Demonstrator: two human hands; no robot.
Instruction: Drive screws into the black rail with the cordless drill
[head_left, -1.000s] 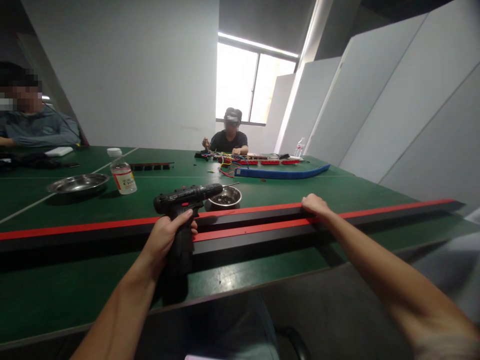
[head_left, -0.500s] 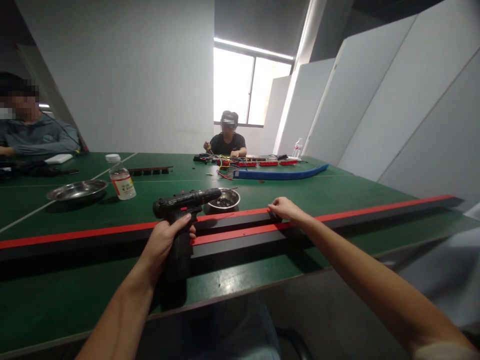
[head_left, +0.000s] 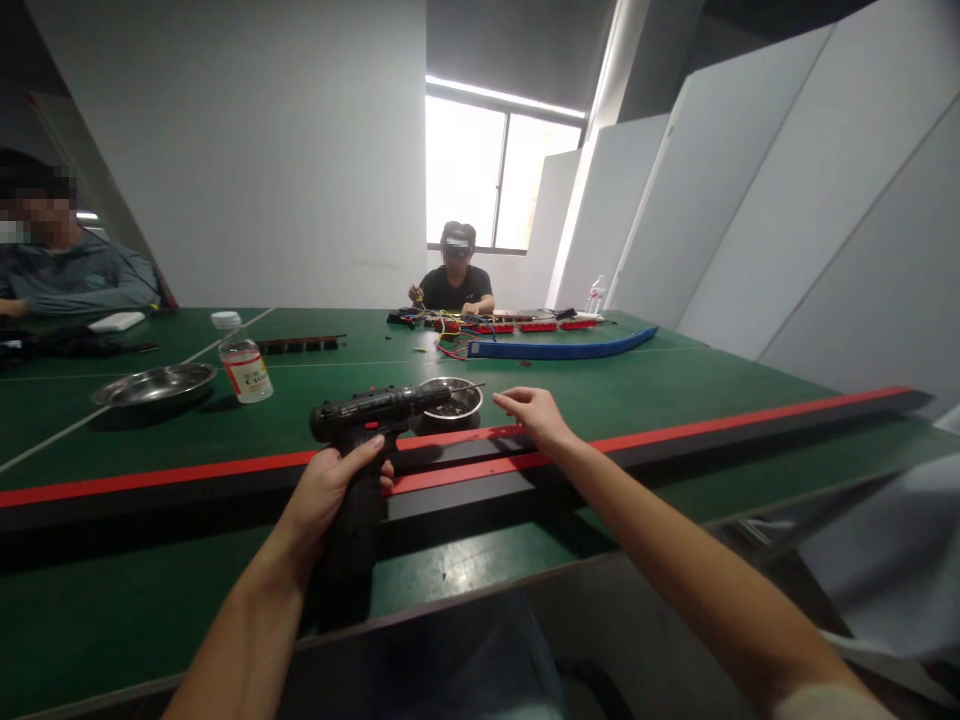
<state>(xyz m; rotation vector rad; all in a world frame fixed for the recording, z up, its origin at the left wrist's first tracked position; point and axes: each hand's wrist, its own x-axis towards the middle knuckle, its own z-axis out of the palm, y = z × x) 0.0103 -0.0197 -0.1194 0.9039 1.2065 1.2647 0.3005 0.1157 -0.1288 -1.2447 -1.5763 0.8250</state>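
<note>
My left hand is closed round the grip of a black cordless drill with red buttons, whose bit points right over a long black rail with red strips. That rail lies across the green table from left to right. My right hand hovers above the rail with its fingers stretched out toward a small steel bowl that holds dark small parts. It holds nothing.
A wider steel dish and a clear plastic bottle stand at the left. A blue curved strip and red parts with wires lie at the far side, where a seated person works. Another person sits at far left. White panels lean at the right.
My right hand has let go of the rail and slid left along it, and it now reaches open toward the small bowl. The drill has stayed in my left hand.
</note>
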